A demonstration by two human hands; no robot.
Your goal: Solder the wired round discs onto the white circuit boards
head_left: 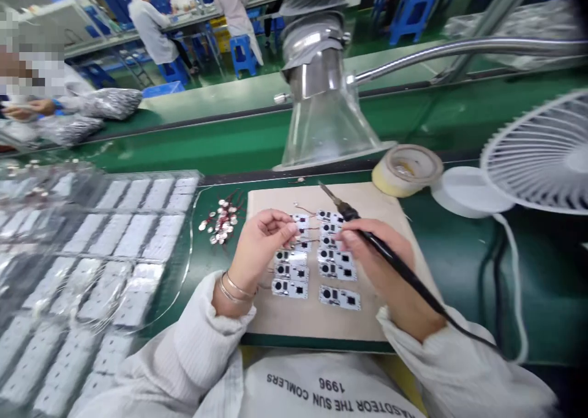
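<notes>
Several small white circuit boards (pixel 339 297) lie in two columns on a tan work mat (pixel 321 320). My left hand (pixel 260 243) is curled over the left column, fingertips pinched on a small wired part at the upper boards. My right hand (pixel 381 265) grips a black soldering iron (pixel 362 228), its tip pointing up and away above the right column. The iron's black cable runs off to the lower right.
A pile of small round wired parts (pixel 220 222) lies left of the mat. Clear plastic trays of boards (pixel 92 252) fill the left. A fume-extractor hood (pixel 326 117), a tape roll (pixel 407 170) and a white fan (pixel 542 154) stand behind. Other workers sit far left and behind.
</notes>
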